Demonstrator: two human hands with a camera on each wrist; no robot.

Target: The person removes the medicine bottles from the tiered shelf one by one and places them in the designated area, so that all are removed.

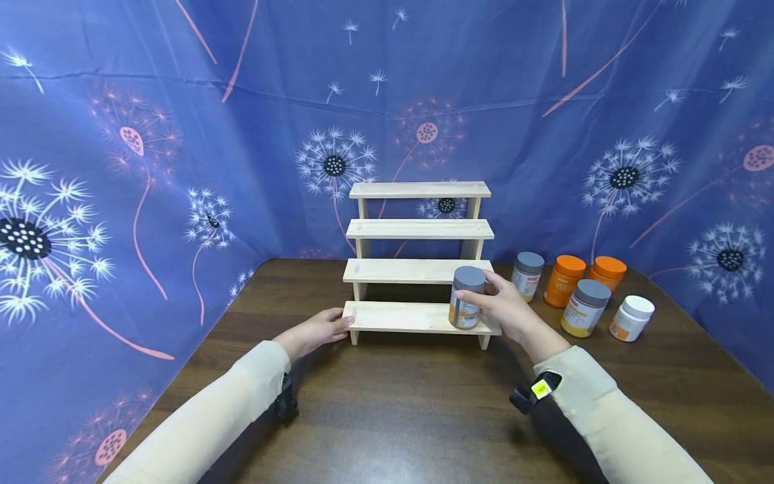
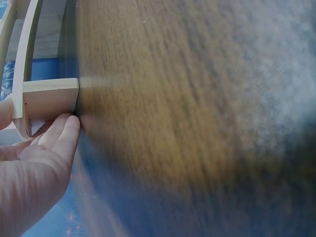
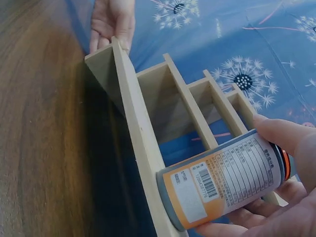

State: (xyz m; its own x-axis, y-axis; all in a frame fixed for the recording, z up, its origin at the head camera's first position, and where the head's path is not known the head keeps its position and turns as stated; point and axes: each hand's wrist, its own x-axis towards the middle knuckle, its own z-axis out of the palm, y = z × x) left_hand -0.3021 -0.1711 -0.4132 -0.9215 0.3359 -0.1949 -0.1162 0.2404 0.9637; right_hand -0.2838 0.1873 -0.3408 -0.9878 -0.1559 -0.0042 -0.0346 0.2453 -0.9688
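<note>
A pale wooden step shelf [image 1: 417, 270] with several tiers stands on the brown table. My right hand [image 1: 506, 308] holds a grey-lidded jar [image 1: 464, 299] at the right end of the lowest tier, thumb on one side and fingers on the other. In the right wrist view the jar's printed label [image 3: 224, 180] shows, and its base meets the lowest board. At the opposite end, my left hand [image 1: 320, 329] grips the lowest tier. The left wrist view shows the thumb at the board and the fingers [image 2: 64, 136] against the side support [image 2: 52, 96].
Right of the shelf stand two more grey-lidded jars [image 1: 527, 275] [image 1: 584, 309], two orange jars [image 1: 565, 281] [image 1: 607, 271] and a white-lidded bottle [image 1: 631, 318]. A blue dandelion-print cloth [image 1: 272, 148] hangs behind the table [image 1: 393, 403] and along its left side.
</note>
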